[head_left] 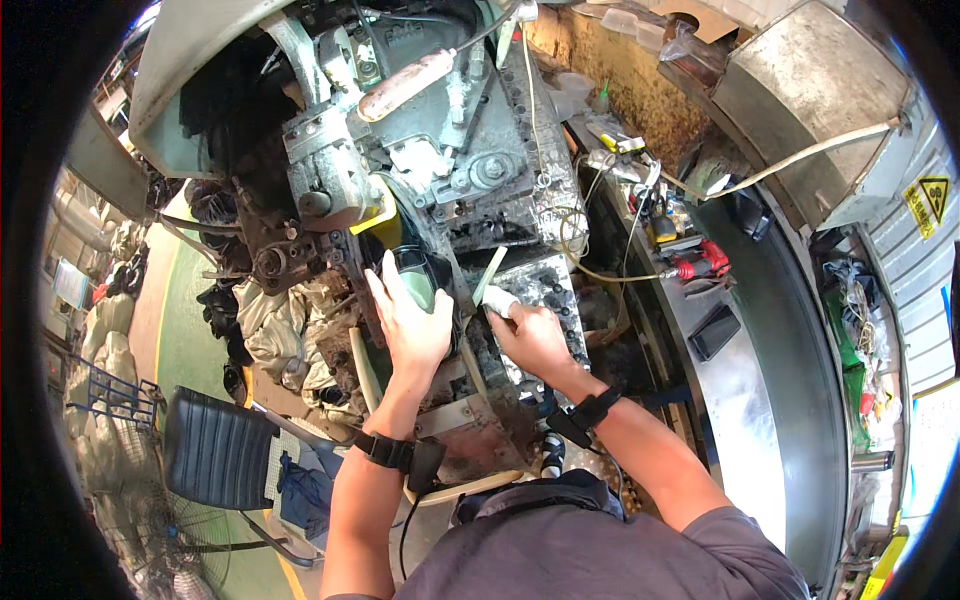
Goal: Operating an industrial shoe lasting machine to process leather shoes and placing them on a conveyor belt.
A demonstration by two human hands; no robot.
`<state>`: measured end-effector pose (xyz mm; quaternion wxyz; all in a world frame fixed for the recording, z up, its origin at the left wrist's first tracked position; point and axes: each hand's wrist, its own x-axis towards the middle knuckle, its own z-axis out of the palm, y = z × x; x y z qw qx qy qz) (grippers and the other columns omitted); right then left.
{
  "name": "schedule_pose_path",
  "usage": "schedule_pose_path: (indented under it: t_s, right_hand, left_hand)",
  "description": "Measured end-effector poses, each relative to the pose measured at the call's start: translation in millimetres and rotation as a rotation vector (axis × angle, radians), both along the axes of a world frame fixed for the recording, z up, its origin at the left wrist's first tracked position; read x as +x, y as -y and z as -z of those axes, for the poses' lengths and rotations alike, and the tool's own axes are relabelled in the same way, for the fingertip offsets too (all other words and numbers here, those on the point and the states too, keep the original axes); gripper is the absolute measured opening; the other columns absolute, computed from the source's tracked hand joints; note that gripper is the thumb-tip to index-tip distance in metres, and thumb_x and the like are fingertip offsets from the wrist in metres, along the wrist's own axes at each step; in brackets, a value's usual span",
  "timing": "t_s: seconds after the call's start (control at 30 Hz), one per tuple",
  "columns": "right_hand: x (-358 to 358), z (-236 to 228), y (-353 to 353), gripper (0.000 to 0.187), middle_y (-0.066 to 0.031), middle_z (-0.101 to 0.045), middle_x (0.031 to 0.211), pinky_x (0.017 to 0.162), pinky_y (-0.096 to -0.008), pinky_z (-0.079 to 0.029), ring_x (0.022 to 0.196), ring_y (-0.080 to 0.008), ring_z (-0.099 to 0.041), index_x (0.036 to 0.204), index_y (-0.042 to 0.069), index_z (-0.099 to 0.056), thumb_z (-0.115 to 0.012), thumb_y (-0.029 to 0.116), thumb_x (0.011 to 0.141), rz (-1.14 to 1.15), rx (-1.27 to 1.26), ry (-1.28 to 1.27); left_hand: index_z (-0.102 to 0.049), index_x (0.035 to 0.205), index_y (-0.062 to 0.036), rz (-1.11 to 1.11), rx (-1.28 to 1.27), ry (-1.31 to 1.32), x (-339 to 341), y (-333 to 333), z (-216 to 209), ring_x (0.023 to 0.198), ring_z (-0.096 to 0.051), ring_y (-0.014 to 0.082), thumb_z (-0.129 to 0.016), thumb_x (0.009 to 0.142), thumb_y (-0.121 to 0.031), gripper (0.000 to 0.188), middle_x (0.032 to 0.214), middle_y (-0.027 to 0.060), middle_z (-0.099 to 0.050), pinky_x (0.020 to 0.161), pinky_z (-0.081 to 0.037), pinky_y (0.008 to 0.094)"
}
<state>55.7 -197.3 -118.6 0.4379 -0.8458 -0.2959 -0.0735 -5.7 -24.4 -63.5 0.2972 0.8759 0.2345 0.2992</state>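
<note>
Pale green strip [489, 275] lay ahead-left of the right hand [535, 342], the nearer, long axis slanting away rightward; fingers bunched, grip unclear. Left hand [414, 333] rested spread against green-faced dark piece [421, 288], clamping unclear.

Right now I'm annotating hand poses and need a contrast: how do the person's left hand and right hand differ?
The left hand has its fingers stretched out, while the right hand has its fingers curled inward. The left hand is at a dark rounded thing with a greenish face; the right hand is at a pale green strip, with white material at its fingertips. Both wrists wear a black band.
</note>
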Motion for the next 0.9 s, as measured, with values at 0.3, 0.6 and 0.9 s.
schedule_pose_path:
  t_s: [0.3,0.6,0.9]
  right_hand:
    - [4,5,-1,0.021,-0.0209,-0.066,0.067,0.057,-0.0468,-0.053,0.061,-0.0403,-0.067,0.085,-0.002,-0.072,-0.074,0.018,0.091,-0.026,0.045,0.008]
    - [3,5,-1,0.019,-0.0192,-0.065,0.065,0.054,-0.0449,-0.052,0.058,-0.0381,-0.066,0.083,-0.001,-0.071,-0.074,0.016,0.091,-0.035,0.075,0.046]
    - [3,4,-2,0.019,-0.0196,-0.065,0.064,0.054,-0.0442,-0.052,0.057,-0.0377,-0.066,0.084,-0.002,-0.071,-0.075,0.016,0.090,-0.032,0.086,0.080]
  left_hand:
    - [-0.039,0.153,-0.0048,-0.046,0.143,0.043,3,-5,-3,0.135,-0.048,0.0546,-0.077,0.085,-0.026,0.081,0.152,0.0388,-0.038,0.113,-0.042,0.0545]
    - [-0.050,0.141,-0.0063,-0.075,0.110,-0.041,3,-7,-22,0.114,-0.063,0.0507,-0.079,0.083,-0.031,0.069,0.140,0.0296,-0.051,0.097,-0.052,0.0544]
    - [-0.052,0.134,-0.0085,-0.125,0.113,-0.096,8,-5,-40,0.104,-0.066,0.0485,-0.080,0.082,-0.034,0.064,0.133,0.0248,-0.056,0.091,-0.054,0.0543]
